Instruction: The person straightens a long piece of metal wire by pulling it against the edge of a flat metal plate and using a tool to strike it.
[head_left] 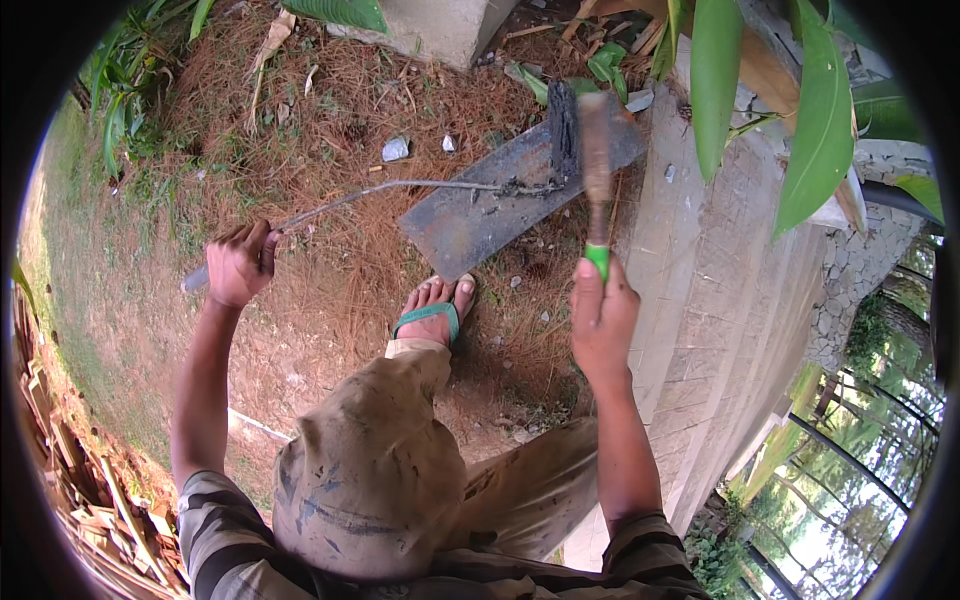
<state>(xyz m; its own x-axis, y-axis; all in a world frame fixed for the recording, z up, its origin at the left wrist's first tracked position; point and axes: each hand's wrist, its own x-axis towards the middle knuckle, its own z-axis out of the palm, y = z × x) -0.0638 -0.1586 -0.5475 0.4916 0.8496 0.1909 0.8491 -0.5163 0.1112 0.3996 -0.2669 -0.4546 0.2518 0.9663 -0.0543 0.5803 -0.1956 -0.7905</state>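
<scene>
My left hand is closed round a long, thin, bent metal rod with a pale grey end below the fist. Its far end rests on a dark flat metal plate, among black crumbs. An upright-looking black, charred-looking block stands on the plate beside the rod's tip. In my right hand is a long brown tool with a green band near the grip. The tool is raised beside the block and smeared by motion, so its exact kind and any contact are unclear.
The plate lies on ground strewn with brown pine needles, its right end near a concrete paving edge. My sandalled foot is close to its near corner. Green leaves hang at upper right. A concrete block sits beyond; wood scraps lie lower left.
</scene>
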